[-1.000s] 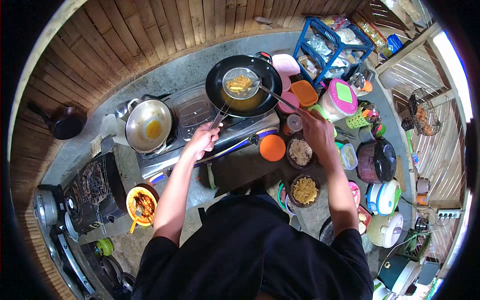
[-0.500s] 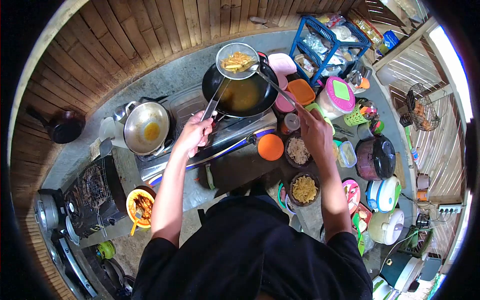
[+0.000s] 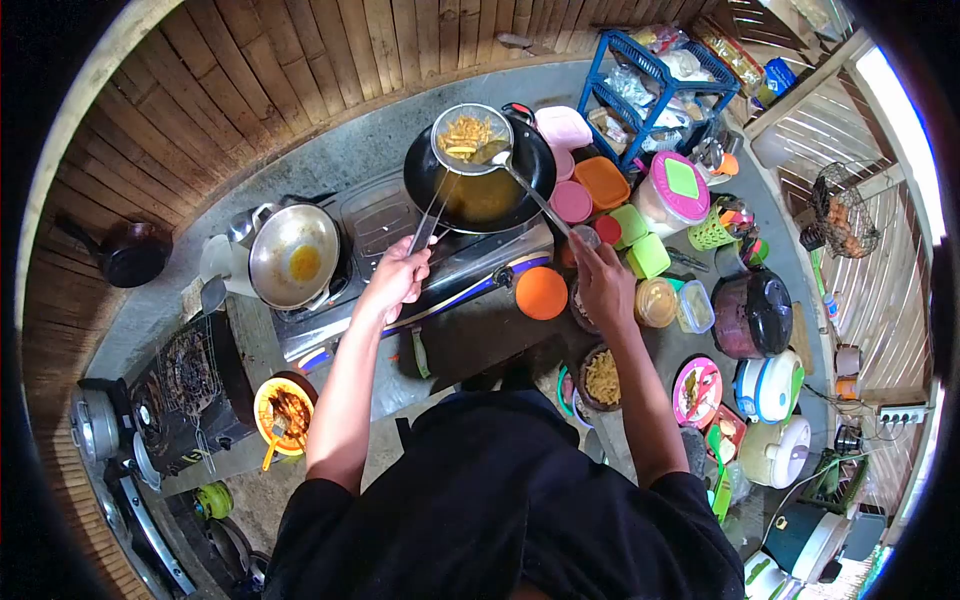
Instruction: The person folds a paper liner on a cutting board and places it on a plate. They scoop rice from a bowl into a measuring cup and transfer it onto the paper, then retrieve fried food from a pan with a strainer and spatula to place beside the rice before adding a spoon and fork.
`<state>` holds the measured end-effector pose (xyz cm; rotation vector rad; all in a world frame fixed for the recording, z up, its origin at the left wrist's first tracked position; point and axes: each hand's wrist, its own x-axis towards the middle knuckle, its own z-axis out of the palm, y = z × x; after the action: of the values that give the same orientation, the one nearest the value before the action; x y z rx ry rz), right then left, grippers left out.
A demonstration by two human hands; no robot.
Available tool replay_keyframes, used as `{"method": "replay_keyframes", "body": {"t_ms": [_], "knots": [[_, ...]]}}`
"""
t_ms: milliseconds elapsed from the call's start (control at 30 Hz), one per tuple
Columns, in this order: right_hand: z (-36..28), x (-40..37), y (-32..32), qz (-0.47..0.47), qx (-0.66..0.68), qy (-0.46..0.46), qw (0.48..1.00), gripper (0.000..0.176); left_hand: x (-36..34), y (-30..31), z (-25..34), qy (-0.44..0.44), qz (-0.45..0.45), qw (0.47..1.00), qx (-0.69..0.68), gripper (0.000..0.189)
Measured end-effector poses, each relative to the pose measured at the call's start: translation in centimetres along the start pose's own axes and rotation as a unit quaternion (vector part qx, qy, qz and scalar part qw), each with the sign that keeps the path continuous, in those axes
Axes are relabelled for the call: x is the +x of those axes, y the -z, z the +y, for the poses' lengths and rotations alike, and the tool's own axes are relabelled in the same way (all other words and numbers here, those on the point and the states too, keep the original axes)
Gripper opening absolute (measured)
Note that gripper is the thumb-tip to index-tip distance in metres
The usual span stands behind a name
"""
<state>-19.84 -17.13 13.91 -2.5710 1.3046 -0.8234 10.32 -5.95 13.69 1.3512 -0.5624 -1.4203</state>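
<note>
My left hand (image 3: 398,280) is closed round the handle of a mesh strainer (image 3: 435,150). Golden fried strips (image 3: 468,131) lie in its bowl, which is held over the far side of a black wok (image 3: 535,165). Brownish oil (image 3: 480,205) fills the bottom of that wok. In my right hand (image 3: 605,280) is the handle of a long metal spatula (image 3: 535,198). Its head (image 3: 493,153) reaches over the strainer's right edge, at the strips.
On the stove's left burner stands a silver pan (image 3: 280,245) with a little oil. An orange lid (image 3: 541,293), a bowl of pale strips (image 3: 603,378) and several plastic containers (image 3: 602,183) lie rightward. A knife (image 3: 420,352) lies near the stove's front; an orange bowl (image 3: 263,405) holds reddish food.
The strainer has come slightly lower and nearer to me over the wok. My right hand has shifted left and toward me, with the spatula head lower in the strainer.
</note>
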Motion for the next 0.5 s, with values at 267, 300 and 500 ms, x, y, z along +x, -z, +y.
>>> {"method": "replay_keyframes", "body": {"t_ms": [267, 300, 500], "knots": [[1.4, -1.4, -1.6, -0.023, 0.021, -0.013, 0.999, 0.033, 1.7, 1.2, -3.3, 0.065, 0.000, 0.998, 0.014, 0.018], [1.1, -1.1, -0.4, -0.020, 0.039, -0.019, 0.999, 0.032, 1.4, 1.3, -3.2, 0.055, -0.001, 0.998, 0.007, 0.018], [0.7, 1.1, -0.7, 0.042, 0.076, -0.019, 0.996, 0.030, 1.0, 0.9, -2.4, 0.059, -0.013, 0.998, 0.004, 0.019]]}}
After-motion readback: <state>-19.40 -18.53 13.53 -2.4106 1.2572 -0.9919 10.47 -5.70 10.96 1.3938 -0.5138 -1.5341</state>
